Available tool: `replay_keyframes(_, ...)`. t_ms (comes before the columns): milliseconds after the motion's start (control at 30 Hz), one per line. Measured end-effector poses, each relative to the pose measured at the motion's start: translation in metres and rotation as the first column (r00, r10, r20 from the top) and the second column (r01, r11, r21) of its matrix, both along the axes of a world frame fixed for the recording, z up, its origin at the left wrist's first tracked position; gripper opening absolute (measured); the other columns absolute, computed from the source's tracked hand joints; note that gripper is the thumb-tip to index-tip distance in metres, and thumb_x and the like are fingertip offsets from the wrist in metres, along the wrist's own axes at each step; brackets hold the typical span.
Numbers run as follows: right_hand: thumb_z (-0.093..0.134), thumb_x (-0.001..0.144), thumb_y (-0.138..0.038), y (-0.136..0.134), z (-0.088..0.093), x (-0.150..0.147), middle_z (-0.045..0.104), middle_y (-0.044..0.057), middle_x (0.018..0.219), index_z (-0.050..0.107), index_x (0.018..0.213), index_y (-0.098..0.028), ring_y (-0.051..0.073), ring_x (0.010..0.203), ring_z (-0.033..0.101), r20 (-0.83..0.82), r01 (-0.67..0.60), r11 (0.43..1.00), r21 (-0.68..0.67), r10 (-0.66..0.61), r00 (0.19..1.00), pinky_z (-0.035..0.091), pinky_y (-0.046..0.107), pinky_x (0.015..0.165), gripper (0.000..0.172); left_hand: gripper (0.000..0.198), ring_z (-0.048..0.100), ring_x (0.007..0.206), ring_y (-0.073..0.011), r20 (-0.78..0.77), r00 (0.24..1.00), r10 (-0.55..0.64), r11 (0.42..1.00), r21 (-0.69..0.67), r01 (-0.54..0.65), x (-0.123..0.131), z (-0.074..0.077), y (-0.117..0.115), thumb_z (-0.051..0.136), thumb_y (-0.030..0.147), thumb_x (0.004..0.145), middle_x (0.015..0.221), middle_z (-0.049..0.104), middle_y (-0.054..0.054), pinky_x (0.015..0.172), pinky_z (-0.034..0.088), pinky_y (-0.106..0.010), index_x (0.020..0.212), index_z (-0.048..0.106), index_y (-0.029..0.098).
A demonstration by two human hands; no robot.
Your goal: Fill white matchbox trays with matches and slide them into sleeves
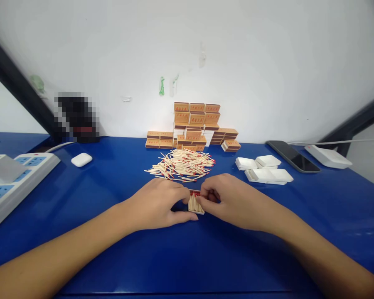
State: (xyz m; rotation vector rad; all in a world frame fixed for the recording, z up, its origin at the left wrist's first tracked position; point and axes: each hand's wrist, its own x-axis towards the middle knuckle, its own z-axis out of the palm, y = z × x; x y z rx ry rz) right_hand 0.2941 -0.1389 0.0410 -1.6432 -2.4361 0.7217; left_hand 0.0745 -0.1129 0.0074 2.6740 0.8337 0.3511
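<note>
Nearest me, my left hand (157,203) and right hand (227,199) meet over a small tray of matches (196,202) on the blue table (187,257), fingertips of both closed on it from either side. I judge a hard pinch could buckle the thin tray and spill the sticks, or a sleeve could sweep the loose match pile (182,165) just beyond. Right of that lie empty white trays (264,170). Farthest, the stacked matchboxes (196,124) carry red lettering too small for me to read.

Glossy blue table (112,249), wooden matches (182,164), cardboard matchboxes (197,118)
</note>
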Motion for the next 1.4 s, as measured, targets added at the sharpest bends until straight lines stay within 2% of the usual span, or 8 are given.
replay_keyframes(100, 0.065, 0.089, -0.027, -0.001, -0.001, 0.001, 0.064, -0.001, 0.067, 0.061, 0.067, -0.021, 0.014, 0.061, 0.05, 0.011, -0.01, 0.999, 0.047, 0.009, 1.0, 0.031, 0.029, 0.055, 0.023, 0.032, 0.055, 0.06, -0.0122, 0.017, 1.0, -0.012, 1.0, -0.004, 0.012, 0.0, -0.001, 0.0, 0.074, 0.05, 0.094, 0.071, 0.064, 0.003, 0.057, 0.032, -0.027, 0.087, 0.07, 0.018)
replay_keyframes(300, 0.065, 0.087, -0.022, 0.0, -0.006, 0.002, 0.067, 0.001, 0.077, 0.063, 0.073, -0.021, 0.016, 0.069, 0.053, 0.061, 0.008, 0.993, 0.118, -0.015, 0.998, 0.032, 0.029, 0.061, 0.014, 0.028, 0.055, 0.06, -0.0118, 0.043, 0.998, -0.043, 0.999, -0.026, 0.044, 0.0, 0.0, -0.002, 0.074, 0.046, 0.094, 0.071, 0.063, 0.003, 0.058, 0.034, -0.027, 0.09, 0.072, 0.019)
replay_keyframes(533, 0.064, 0.091, -0.031, 0.002, -0.01, 0.001, 0.066, 0.0, 0.072, 0.062, 0.071, -0.021, 0.014, 0.063, 0.051, 0.002, 0.067, 0.992, 0.105, -0.067, 0.998, 0.033, 0.029, 0.057, 0.023, 0.025, 0.056, 0.06, -0.0121, 0.048, 0.997, -0.056, 0.998, -0.019, 0.057, 0.0, -0.001, -0.002, 0.073, 0.045, 0.095, 0.072, 0.064, 0.003, 0.058, 0.035, -0.027, 0.092, 0.073, 0.019)
replay_keyframes(833, 0.059, 0.099, -0.033, 0.006, -0.001, 0.003, 0.064, 0.0, 0.071, 0.06, 0.07, -0.021, 0.015, 0.063, 0.049, 0.02, 0.077, 0.987, 0.144, -0.081, 0.997, 0.03, 0.029, 0.058, 0.032, 0.027, 0.059, 0.062, -0.012, 0.02, 1.0, -0.001, 1.0, 0.027, 0.0, 0.002, -0.001, 0.0, 0.072, 0.045, 0.096, 0.07, 0.065, 0.003, 0.059, 0.036, -0.026, 0.088, 0.073, 0.02)
replay_keyframes(1000, 0.06, 0.099, -0.034, 0.006, -0.002, 0.004, 0.066, 0.001, 0.074, 0.06, 0.071, -0.021, 0.015, 0.063, 0.048, 0.104, 0.106, 0.985, 0.138, -0.121, 0.987, 0.028, 0.03, 0.058, 0.031, 0.033, 0.06, 0.063, -0.0135, 0.035, 0.997, 0.072, 0.996, 0.04, -0.073, 0.001, -0.003, 0.0, 0.072, 0.053, 0.093, 0.069, 0.064, 0.003, 0.06, 0.036, -0.027, 0.089, 0.072, 0.02)
replay_keyframes(1100, 0.057, 0.101, -0.035, 0.004, -0.001, 0.004, 0.064, 0.001, 0.071, 0.057, 0.067, -0.021, 0.014, 0.061, 0.046, 0.137, 0.1, 0.987, 0.124, -0.117, 0.984, 0.027, 0.031, 0.057, 0.037, 0.037, 0.059, 0.063, -0.0139, 0.048, 0.993, 0.108, 0.992, 0.054, -0.111, 0.001, -0.003, 0.0, 0.072, 0.059, 0.091, 0.07, 0.065, 0.003, 0.06, 0.036, -0.027, 0.091, 0.073, 0.021)
replay_keyframes(1267, 0.055, 0.102, -0.037, 0.005, 0.005, 0.007, 0.057, 0.0, 0.061, 0.048, 0.059, -0.021, 0.013, 0.054, 0.039, 0.163, 0.088, 0.989, 0.115, -0.106, 0.981, 0.024, 0.032, 0.054, 0.046, 0.037, 0.061, 0.064, -0.0145, 0.033, 0.992, 0.122, 0.99, 0.063, -0.124, 0.0, -0.002, 0.0, 0.071, 0.059, 0.091, 0.072, 0.066, 0.002, 0.06, 0.036, -0.028, 0.093, 0.074, 0.022)
replay_keyframes(1400, 0.054, 0.103, -0.043, 0.007, 0.003, 0.014, 0.056, 0.001, 0.059, 0.048, 0.058, -0.021, 0.014, 0.053, 0.04, 0.216, 0.08, 0.988, 0.13, -0.107, 0.97, 0.022, 0.033, 0.053, 0.05, 0.04, 0.062, 0.065, -0.015, 0.019, 0.993, 0.118, 0.992, 0.05, -0.119, 0.001, -0.002, -0.001, 0.07, 0.061, 0.092, 0.071, 0.066, 0.002, 0.061, 0.037, -0.028, 0.091, 0.073, 0.021)
